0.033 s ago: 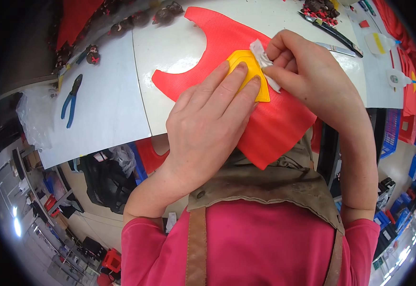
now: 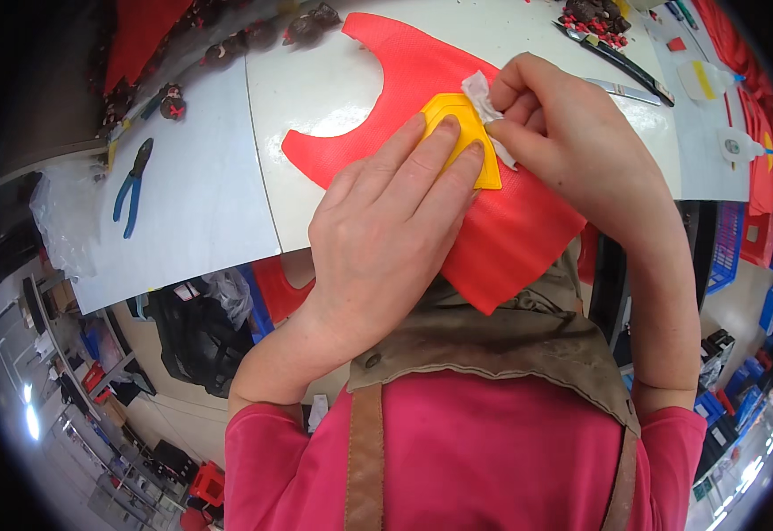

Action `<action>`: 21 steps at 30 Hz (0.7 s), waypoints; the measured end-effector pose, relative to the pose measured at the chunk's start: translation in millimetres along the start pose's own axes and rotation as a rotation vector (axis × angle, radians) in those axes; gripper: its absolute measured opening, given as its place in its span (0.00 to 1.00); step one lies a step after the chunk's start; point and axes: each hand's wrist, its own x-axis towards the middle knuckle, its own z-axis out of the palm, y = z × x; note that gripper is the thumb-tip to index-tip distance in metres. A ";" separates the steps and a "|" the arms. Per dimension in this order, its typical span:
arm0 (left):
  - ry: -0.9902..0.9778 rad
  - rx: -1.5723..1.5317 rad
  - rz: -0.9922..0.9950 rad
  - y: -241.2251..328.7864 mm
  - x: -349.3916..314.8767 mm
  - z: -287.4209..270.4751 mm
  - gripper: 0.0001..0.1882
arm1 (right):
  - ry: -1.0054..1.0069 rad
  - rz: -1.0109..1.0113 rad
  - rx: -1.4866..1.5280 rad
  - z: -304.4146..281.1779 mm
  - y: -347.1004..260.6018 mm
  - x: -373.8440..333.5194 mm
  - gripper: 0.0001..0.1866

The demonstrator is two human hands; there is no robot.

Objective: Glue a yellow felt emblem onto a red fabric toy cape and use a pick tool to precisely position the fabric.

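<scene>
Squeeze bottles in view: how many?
2, both right of the bare right hand: a translucent yellow-marked plastic bottle and, lower in view, a translucent white plastic bottle. Others may be hidden.

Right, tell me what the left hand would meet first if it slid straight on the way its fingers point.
Lying on the yellow piece, the left hand would probably meet the crumpled white cloth pinched in the right hand first; one view leaves their exact heights unclear.
</scene>
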 end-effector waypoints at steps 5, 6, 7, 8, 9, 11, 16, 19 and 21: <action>-0.015 0.003 -0.015 -0.6 -1.6 -2.5 0.16 | 0.056 -0.080 -0.014 8.0 9.0 -1.3 0.07; -0.014 0.002 -0.015 -0.3 -1.3 -2.2 0.16 | 0.017 -0.023 0.021 3.9 6.0 -1.9 0.07; -0.008 0.002 -0.010 -0.4 -0.9 -1.7 0.16 | -0.023 0.032 0.056 1.8 4.3 -2.2 0.07; -0.003 -0.001 -0.001 -0.2 0.4 -1.5 0.16 | -0.019 0.035 0.055 1.7 4.2 -1.0 0.07; -0.003 -0.003 0.003 0.4 1.3 -1.5 0.16 | 0.007 0.019 0.031 2.1 4.0 2.0 0.07; -0.001 0.001 -0.009 0.9 1.5 -1.3 0.17 | 0.031 -0.001 0.008 1.5 4.2 2.9 0.07; -0.001 0.000 0.005 0.2 1.0 -2.4 0.16 | -0.033 0.049 0.050 -1.5 4.5 5.5 0.07; 0.008 0.013 0.002 0.1 1.1 -2.7 0.16 | 0.027 0.028 0.099 4.7 6.1 3.8 0.06; 0.004 0.022 -0.006 -0.8 1.0 -2.6 0.16 | -0.023 0.047 0.135 0.4 5.5 -0.2 0.06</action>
